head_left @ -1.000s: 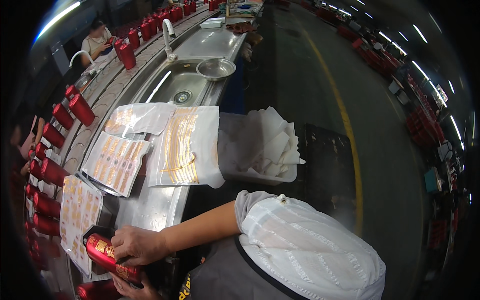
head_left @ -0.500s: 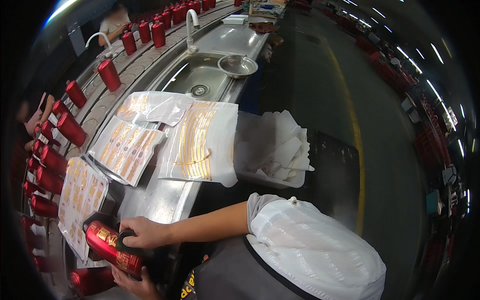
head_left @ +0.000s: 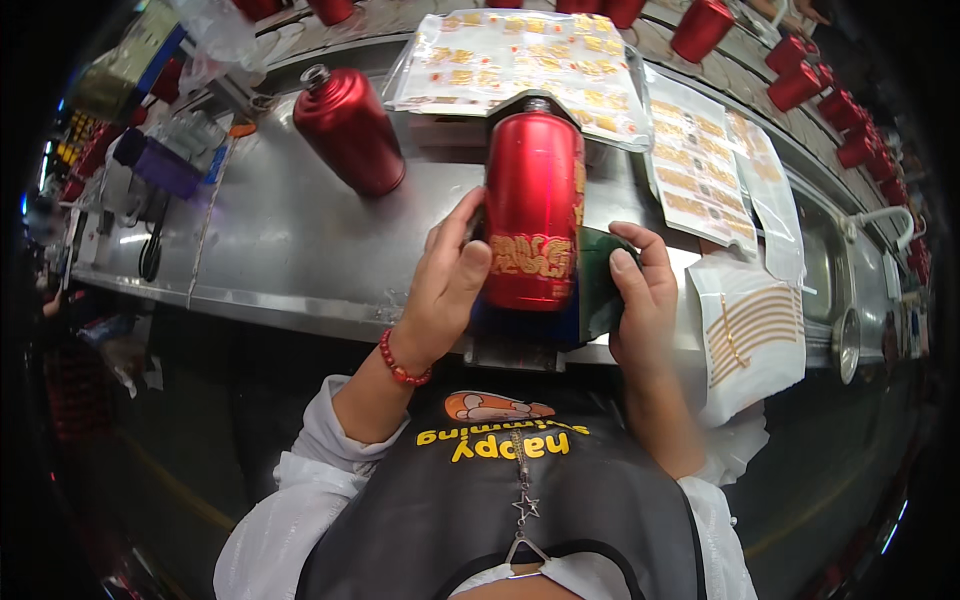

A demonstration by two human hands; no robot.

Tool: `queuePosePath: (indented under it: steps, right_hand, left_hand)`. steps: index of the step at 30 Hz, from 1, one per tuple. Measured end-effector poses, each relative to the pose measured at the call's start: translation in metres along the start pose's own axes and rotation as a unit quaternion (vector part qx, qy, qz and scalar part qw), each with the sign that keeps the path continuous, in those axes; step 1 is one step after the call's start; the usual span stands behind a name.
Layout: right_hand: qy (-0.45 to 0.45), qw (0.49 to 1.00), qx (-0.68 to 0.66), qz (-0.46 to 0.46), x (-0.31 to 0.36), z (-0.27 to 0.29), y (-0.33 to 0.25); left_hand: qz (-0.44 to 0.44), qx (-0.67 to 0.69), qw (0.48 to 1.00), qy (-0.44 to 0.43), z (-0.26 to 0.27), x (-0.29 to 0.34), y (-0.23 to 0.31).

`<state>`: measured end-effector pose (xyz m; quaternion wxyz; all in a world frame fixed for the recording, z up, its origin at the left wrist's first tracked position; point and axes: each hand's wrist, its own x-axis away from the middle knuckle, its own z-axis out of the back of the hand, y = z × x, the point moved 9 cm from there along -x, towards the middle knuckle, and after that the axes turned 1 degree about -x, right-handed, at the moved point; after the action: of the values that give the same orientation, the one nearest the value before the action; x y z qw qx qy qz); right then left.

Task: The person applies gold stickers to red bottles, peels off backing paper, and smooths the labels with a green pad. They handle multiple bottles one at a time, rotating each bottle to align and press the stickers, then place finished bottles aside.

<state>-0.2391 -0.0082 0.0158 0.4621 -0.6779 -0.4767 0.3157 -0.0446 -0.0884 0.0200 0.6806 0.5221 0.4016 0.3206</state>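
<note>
Head view: steady glossy red bottle [head_left: 530, 180] at near side of steel bench [head_left: 300, 260] with left hand [head_left: 455, 275] against its flank (cannot tell how firmly), and, right hand [head_left: 648, 290] clamped on dark green scraper [head_left: 600, 285], ideally smooth gold decal [head_left: 532, 254] evenly.

On your left you have a purple cylindrical bottle [head_left: 160, 167], with a small orange object [head_left: 242, 130] to its right and a crumpled clear plastic bag [head_left: 222, 38] farther back. On your right lies a stainless-steel sink [head_left: 822, 270], a curved white tap [head_left: 880, 214] at its far side, a round metal bowl [head_left: 848, 345] at its near side.
</note>
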Motion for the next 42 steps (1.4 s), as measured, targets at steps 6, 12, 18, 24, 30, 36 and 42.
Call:
queuePosePath:
  steps: [6,12,18,24,30,36,42]
  right_hand:
    - [-0.007,0.998,0.050,0.047,0.002,-0.010,-0.009]
    - [0.002,0.995,0.079,0.061,0.001,-0.001,-0.007]
    - [-0.010,0.995,0.084,0.054,0.006,0.002,-0.007]
    - [0.000,0.988,0.145,0.049,0.003,0.000,-0.011]
    - [-0.031,0.946,0.303,0.111,0.001,-0.043,-0.036]
    - [-0.073,0.807,0.553,0.194,0.000,-0.090,-0.061]
    - [-0.149,0.684,0.680,0.217,-0.006,-0.140,-0.053]
  left_hand:
    - [-0.003,-0.041,0.999,0.032,-0.011,-0.006,-0.007]
    - [0.021,0.058,0.997,0.043,-0.006,-0.006,-0.013]
    - [0.019,-0.058,0.998,0.013,-0.007,0.000,-0.008]
    - [-0.024,-0.004,1.000,-0.002,-0.004,0.006,-0.013]
    - [-0.124,-0.359,0.925,-0.009,-0.007,0.014,0.017]
    - [-0.159,-0.431,0.888,0.021,-0.005,0.015,0.042]
    - [-0.153,-0.381,0.910,0.050,-0.005,0.015,0.036]
